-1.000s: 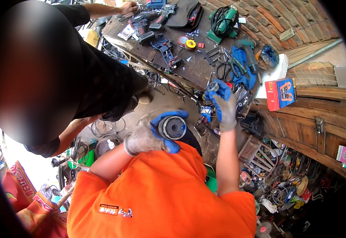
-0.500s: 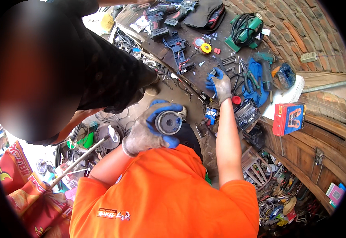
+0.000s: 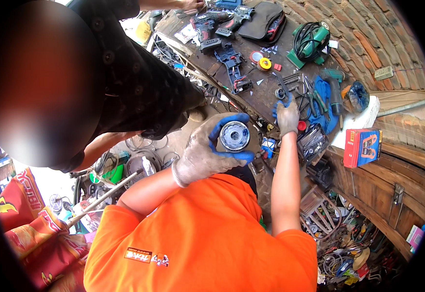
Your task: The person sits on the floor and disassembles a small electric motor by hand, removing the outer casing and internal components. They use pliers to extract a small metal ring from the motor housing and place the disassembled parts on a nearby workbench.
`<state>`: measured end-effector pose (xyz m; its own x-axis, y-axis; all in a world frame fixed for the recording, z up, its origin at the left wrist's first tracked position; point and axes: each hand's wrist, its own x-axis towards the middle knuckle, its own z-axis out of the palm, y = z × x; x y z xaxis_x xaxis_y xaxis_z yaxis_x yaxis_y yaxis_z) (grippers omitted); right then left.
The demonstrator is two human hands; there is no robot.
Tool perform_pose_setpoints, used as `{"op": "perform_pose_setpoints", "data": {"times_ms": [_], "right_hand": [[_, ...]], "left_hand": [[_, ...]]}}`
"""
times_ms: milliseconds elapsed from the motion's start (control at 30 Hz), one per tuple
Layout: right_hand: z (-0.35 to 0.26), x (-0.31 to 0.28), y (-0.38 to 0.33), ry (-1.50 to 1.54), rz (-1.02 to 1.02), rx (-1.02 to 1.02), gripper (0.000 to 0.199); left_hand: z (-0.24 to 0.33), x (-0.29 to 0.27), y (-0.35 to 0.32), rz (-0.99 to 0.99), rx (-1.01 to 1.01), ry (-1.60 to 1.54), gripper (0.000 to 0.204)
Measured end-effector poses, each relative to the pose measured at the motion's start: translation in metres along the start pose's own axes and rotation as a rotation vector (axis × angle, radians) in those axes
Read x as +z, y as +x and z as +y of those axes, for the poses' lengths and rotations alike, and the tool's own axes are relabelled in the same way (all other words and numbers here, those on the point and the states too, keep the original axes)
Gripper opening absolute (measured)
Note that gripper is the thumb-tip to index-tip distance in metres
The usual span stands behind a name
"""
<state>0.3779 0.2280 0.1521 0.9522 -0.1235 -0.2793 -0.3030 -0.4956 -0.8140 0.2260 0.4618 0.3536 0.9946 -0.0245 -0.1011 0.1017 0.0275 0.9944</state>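
Note:
My left hand (image 3: 207,151), in a grey glove with blue palm and fingers, curls around a round metal disc-shaped part (image 3: 234,136). The part has raised rings and a central hole, and its face is turned up toward me. Over the workbench (image 3: 266,80), my gloved right hand (image 3: 287,119) reaches forward with bent fingers. At those fingertips is a small dark metal piece with a round end (image 3: 280,93); the fingers partly cover it. Pliers (image 3: 314,97) and a blue cloth (image 3: 323,92) lie just to its right.
Cordless drills (image 3: 207,24), an opened tool housing (image 3: 232,63), a black zip case (image 3: 262,22) and a green corded machine (image 3: 311,41) occupy the bench. A red-blue box (image 3: 362,147) stands right. A co-worker in dark clothes (image 3: 144,78) is close on the left.
The disc in my left hand has been turned, now showing a paler ringed face. My right hand has shifted on the bench toward the tools. The whole view has moved slightly.

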Motion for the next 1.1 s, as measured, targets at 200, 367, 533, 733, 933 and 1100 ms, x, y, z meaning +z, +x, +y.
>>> {"op": "perform_pose_setpoints", "data": {"times_ms": [200,367,533,733,933,1100], "right_hand": [[-0.084,-0.028,-0.14,0.743,-0.253,-0.096,0.048],[-0.109,-0.018,-0.203,1.327,-0.67,0.066,0.057],[-0.085,-0.009,-0.22,1.402,-0.691,-0.007,0.058],[-0.062,0.002,-0.236,1.785,-0.749,0.26,0.055],[-0.056,-0.001,-0.235,2.355,-1.028,0.703,0.052],[-0.067,0.004,-0.244,1.286,-0.632,-0.188,0.05]], "left_hand": [[0.01,0.012,-0.006,0.001,0.012,-0.06,0.072],[-0.012,0.009,-0.007,-0.091,0.22,0.228,0.084],[-0.011,0.013,-0.015,-0.136,0.347,0.26,0.08],[0.0,0.016,-0.017,-0.236,0.472,0.306,0.064],[0.005,0.017,-0.024,-0.227,0.49,0.311,0.06],[0.014,0.017,-0.029,-0.205,0.399,0.247,0.059]]}}
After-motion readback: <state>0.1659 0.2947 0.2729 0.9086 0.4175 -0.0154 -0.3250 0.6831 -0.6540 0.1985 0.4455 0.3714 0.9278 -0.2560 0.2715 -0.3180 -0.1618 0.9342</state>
